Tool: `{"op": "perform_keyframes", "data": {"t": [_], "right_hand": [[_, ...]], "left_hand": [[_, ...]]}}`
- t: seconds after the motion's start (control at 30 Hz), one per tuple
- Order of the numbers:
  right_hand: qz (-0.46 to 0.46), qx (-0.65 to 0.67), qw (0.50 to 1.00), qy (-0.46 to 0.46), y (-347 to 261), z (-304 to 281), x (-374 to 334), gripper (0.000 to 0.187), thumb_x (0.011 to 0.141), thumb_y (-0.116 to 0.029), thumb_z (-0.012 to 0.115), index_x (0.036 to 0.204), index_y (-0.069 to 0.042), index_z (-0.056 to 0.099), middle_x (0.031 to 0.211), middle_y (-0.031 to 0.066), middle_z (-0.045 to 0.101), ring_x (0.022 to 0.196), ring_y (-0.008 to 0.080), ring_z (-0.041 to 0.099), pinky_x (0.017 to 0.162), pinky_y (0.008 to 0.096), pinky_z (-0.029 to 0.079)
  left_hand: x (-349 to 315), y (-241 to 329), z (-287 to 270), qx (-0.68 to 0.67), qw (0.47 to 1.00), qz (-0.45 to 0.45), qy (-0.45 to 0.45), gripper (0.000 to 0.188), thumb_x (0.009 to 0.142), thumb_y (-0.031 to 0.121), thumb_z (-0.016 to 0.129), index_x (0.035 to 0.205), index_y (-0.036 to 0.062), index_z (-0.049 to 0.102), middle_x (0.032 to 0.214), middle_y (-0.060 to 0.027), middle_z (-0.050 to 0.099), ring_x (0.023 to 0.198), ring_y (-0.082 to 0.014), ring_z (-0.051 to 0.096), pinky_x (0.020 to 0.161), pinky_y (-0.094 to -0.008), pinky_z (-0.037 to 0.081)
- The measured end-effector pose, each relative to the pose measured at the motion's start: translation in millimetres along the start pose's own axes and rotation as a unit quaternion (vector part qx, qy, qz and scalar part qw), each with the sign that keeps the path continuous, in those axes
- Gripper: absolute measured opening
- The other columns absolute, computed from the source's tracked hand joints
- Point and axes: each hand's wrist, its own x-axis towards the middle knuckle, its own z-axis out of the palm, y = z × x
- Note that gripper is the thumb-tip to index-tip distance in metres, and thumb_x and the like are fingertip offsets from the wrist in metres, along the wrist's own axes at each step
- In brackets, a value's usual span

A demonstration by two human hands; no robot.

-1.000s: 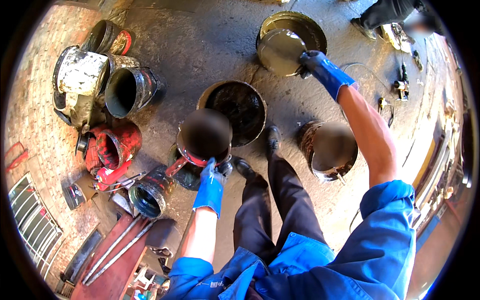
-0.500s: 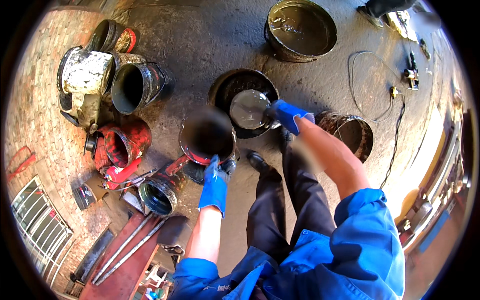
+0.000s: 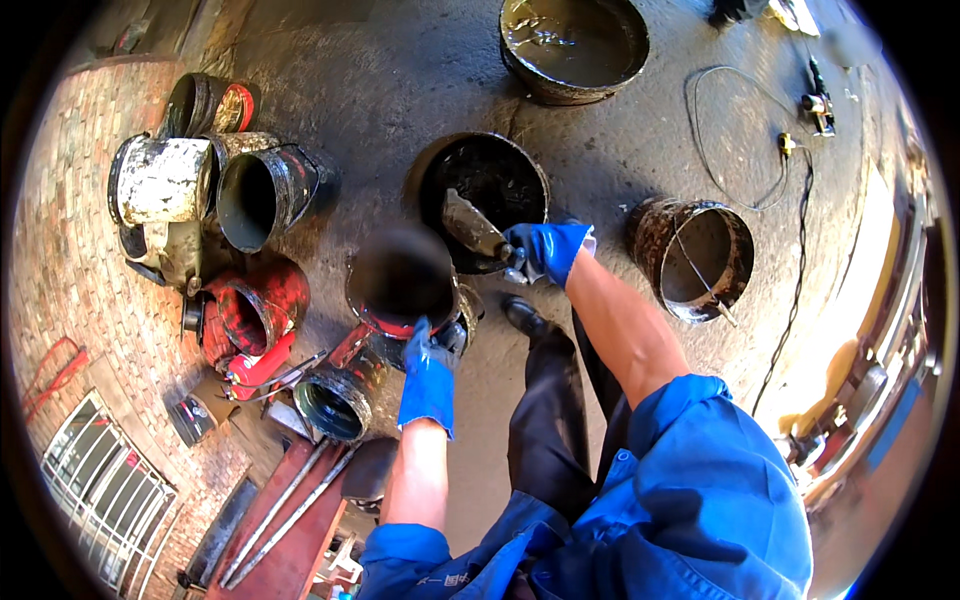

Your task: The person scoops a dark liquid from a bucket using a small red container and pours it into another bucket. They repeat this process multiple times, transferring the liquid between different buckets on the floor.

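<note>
My left hand (image 3: 430, 375), in a blue glove, is closed on the near rim of a red-rimmed bucket (image 3: 385, 326) whose inside is dark and blurred. To its right, my gloved right hand (image 3: 548, 252) grips a grimy grey scoop (image 3: 472, 226) by its handle end. The scoop is turned almost on edge, over the left part of a wide black tub (image 3: 532, 180). Dark wet residue coats the tub's inside. Part of the tub is hidden behind the scoop and the red-rimmed bucket.
A drum of murky liquid (image 3: 575, 98) stands ahead, and a rusty bucket (image 3: 650, 245) with a stick in it at right. Several stained buckets, among them a red one (image 3: 285, 300), crowd the left. Metal pipes (image 3: 290, 515) lie on a red bench. A cable (image 3: 797, 270) runs along the right.
The scoop has gone from lying level, its round face up, to nearly on edge. My right hand has shifted left and down in view. My left hand keeps hold of the bucket rim.
</note>
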Motion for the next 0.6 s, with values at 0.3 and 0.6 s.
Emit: {"op": "perform_keyframes", "data": {"t": [0.3,0.6], "right_hand": [[-0.072,0.212,0.974,0.024,-5,62,-30,0.017,0.086,-0.014,0.045,0.098,-0.011,0.056,0.063,-0.0069,0.051,0.045,0.0035,0.042,0.049,0.0268,0.041],[-0.010,0.214,0.976,0.031,12,37,-23,0.016,0.085,-0.013,0.044,0.093,-0.011,0.057,0.059,-0.0059,0.048,0.044,0.0051,0.043,0.048,0.0285,0.043]], "left_hand": [[-7,6,5,-0.011,1.000,-0.022,-0.014,0.032,0.082,0.034,0.055,0.096,0.0066,0.060,0.082,-0.0087,0.066,0.064,-0.0225,0.060,0.067,-0.0373,0.050],[-14,2,14,0.021,0.999,-0.012,-0.037,0.034,0.085,0.035,0.051,0.104,0.0076,0.059,0.094,-0.0094,0.065,0.072,-0.0206,0.061,0.069,-0.0390,0.050]]}}
